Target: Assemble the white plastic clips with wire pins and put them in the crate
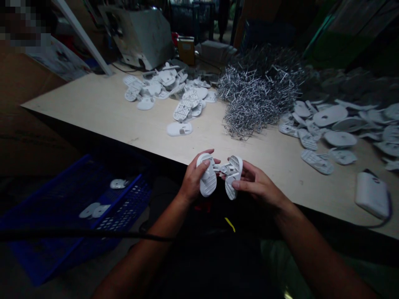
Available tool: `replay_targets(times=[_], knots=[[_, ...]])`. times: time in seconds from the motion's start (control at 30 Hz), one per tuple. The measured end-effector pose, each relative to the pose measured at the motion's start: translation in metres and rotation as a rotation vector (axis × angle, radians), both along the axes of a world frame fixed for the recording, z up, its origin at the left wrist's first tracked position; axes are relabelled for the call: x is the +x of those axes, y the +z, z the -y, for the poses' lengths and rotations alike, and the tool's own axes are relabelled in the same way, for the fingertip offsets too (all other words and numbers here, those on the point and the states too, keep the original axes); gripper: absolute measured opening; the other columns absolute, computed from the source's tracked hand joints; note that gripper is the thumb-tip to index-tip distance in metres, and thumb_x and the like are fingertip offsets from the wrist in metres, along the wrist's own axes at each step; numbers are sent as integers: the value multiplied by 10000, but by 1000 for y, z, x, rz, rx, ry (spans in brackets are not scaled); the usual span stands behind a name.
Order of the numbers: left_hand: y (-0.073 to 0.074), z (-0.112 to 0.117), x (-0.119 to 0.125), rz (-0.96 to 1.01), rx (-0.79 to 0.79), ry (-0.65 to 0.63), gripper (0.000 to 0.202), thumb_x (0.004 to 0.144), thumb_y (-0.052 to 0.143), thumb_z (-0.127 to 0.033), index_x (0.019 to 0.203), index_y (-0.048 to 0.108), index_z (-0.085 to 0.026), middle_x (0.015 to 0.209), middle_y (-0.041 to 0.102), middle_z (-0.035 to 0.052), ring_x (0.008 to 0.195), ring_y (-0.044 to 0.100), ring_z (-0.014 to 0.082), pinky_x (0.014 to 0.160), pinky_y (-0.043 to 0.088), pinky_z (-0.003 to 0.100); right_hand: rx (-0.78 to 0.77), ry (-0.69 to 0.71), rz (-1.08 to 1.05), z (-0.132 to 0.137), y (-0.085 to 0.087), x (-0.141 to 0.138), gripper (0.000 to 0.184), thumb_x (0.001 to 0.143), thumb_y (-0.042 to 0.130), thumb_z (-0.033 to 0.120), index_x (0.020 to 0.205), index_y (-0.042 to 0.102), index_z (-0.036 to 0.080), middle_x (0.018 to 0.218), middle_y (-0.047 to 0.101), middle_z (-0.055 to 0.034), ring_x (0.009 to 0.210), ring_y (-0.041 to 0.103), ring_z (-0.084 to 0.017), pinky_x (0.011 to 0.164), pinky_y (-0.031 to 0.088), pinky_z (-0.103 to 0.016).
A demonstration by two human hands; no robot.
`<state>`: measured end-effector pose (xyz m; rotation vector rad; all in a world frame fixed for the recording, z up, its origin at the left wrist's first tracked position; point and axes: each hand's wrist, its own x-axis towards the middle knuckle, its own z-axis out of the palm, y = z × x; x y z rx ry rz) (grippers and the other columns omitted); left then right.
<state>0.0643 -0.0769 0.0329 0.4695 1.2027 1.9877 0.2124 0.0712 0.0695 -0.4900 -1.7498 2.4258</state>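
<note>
Just in front of the table's near edge, my left hand (193,176) is closed around a white oval plastic piece (208,182), thumb on its ribbed face. My right hand (257,182) pinches a second white oval plastic piece (232,189), whose ribbed, hollow side faces me. The narrow inner parts of the two pieces meet between my hands; whether they are joined I cannot tell. Beyond my hands, a single white oval piece (179,129) lies on the table, nearer to me than a pile of similar pieces (166,79).
A tangled heap of thin metal wire parts (258,91) covers the table's middle back. More white pieces (339,120) are piled right. A white power bank (372,193) with a cable lies at the right edge. Below left stands a blue crate (124,199) holding a few white pieces.
</note>
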Motion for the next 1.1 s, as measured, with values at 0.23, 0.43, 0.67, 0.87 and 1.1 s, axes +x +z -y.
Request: replay_targets(times=[0.23,0.43,0.67,0.87,1.1], knots=[[7,5,5,-105,30,50,584,918,710,-451,1423,576,-188,1189,733,128,925,720,254,806,581,344,40,-54,-20,18,7,0,793,704,980,324,1386,583,256,1343,697,-110,1208,693,-330,1129,513,-569],[15,8,8,-115,35,39,579,913,716,-447,1416,576,-198,1232,728,139,902,724,255,783,588,341,66,-107,-48,26,14,3,755,717,978,346,1371,607,288,1344,699,-97,1234,682,-346,1139,509,-600],[20,10,8,-124,53,78,571,918,703,-443,1424,579,-208,1215,729,127,936,722,255,871,583,375,106,-159,-73,32,16,6,775,747,967,337,1418,578,320,1377,683,-94,1261,668,-346,1138,514,-610],[22,13,9,-221,32,70,577,897,732,-432,1413,591,-215,1226,711,121,976,701,259,848,559,342,167,-169,-89,35,11,4,846,745,973,346,1469,536,297,1438,644,-108,1321,626,-349,1168,489,-598],[29,14,21,-80,118,34,556,904,677,-427,1409,592,-210,1289,688,129,1128,675,296,949,545,387,459,-179,-140,48,3,7,915,787,947,360,1564,464,347,1525,575,-86,1368,578,-372,1205,433,-644]])
